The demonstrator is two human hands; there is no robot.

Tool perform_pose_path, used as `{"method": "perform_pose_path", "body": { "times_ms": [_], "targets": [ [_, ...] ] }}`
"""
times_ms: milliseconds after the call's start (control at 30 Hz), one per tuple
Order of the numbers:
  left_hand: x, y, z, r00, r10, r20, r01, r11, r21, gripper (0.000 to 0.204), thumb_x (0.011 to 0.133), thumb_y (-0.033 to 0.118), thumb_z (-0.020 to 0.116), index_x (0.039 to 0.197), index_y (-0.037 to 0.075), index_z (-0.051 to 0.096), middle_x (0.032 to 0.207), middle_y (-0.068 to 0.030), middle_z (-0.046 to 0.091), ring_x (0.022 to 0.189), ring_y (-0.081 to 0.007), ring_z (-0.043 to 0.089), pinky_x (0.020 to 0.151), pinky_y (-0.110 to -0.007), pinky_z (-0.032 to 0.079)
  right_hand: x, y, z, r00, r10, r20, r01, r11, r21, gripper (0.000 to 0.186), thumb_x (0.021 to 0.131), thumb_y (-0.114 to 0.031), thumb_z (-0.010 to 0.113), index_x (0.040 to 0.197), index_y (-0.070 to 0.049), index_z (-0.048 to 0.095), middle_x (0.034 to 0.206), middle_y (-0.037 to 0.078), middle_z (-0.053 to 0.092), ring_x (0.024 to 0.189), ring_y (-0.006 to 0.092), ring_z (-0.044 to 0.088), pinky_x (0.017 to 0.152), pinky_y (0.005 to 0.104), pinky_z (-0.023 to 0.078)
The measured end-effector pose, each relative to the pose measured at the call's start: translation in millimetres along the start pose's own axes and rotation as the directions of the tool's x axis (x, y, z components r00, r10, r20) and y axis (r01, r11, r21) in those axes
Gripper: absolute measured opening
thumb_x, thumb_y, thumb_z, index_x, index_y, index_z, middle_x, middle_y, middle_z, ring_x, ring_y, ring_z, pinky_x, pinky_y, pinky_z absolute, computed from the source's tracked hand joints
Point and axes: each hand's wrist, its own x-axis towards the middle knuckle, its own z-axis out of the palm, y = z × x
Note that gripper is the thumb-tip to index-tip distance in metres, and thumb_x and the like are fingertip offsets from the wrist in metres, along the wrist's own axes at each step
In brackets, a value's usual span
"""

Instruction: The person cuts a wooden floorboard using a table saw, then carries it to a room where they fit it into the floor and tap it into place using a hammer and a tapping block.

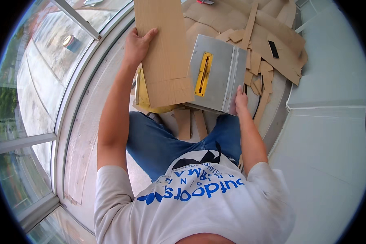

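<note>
A light wood-coloured board (162, 53) reaches from the top of the view down to the left side of a small table saw (221, 61). My left hand (139, 45) grips the board's left edge, thumb on top and fingers hidden beneath. Pencil-like lines cross the board's near end, which overhangs a yellow part (150, 97) beside the saw. In the saw's grey metal top sits a yellow insert (203, 74) with a dark slot, right of the board. My right hand (240, 100) is closed round the saw's near right edge, its fingers partly hidden.
Offcuts (258, 67) lie heaped on the floor right of the saw, over brown sheeting (219, 16). A black flat object (273, 49) rests there. More wood pieces (183, 124) are between my legs. Glazed window frames (69, 93) run along the left; a pale wall (325, 142) stands right.
</note>
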Motion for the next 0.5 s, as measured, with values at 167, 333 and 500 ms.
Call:
{"method": "perform_pose_path", "body": {
  "times_ms": [167,333,500],
  "targets": [
    [37.9,-17.5,42.0,0.998,-0.039,0.041,0.041,0.999,-0.036,0.067,0.081,0.045,0.086,0.109,-0.012,0.063,0.094,-0.0230,0.075,0.080,-0.0270,0.076,0.073,-0.037,0.060,-14.3,-3.7,5.2,0.986,-0.033,-0.164,-0.005,0.975,-0.223,0.073,0.105,-0.057,0.042,0.129,0.009,0.060,0.131,0.029,0.064,0.124,0.0423,0.059,0.104,0.0460,0.045],
    [88.2,-31.4,114.0,0.987,-0.124,0.098,0.130,0.990,-0.058,0.063,0.082,0.040,0.084,0.111,-0.013,0.065,0.097,-0.0240,0.075,0.084,-0.0283,0.076,0.077,-0.038,0.059,-18.8,-4.7,1.8,0.967,-0.094,-0.237,0.011,0.944,-0.330,0.067,0.106,-0.054,0.037,0.123,0.006,0.062,0.125,0.032,0.065,0.121,0.0494,0.058,0.103,0.0512,0.045],
    [152.4,-84.3,187.5,0.985,-0.149,0.083,0.158,0.980,-0.118,0.061,0.081,0.037,0.085,0.109,-0.014,0.069,0.101,-0.0236,0.076,0.087,-0.0308,0.076,0.079,-0.039,0.059,-43.7,-37.0,11.3,0.976,-0.089,-0.198,0.016,0.939,-0.344,0.064,0.106,-0.053,0.039,0.120,0.004,0.061,0.119,0.029,0.067,0.116,0.0479,0.061,0.099,0.0507,0.047]
  ]
}}
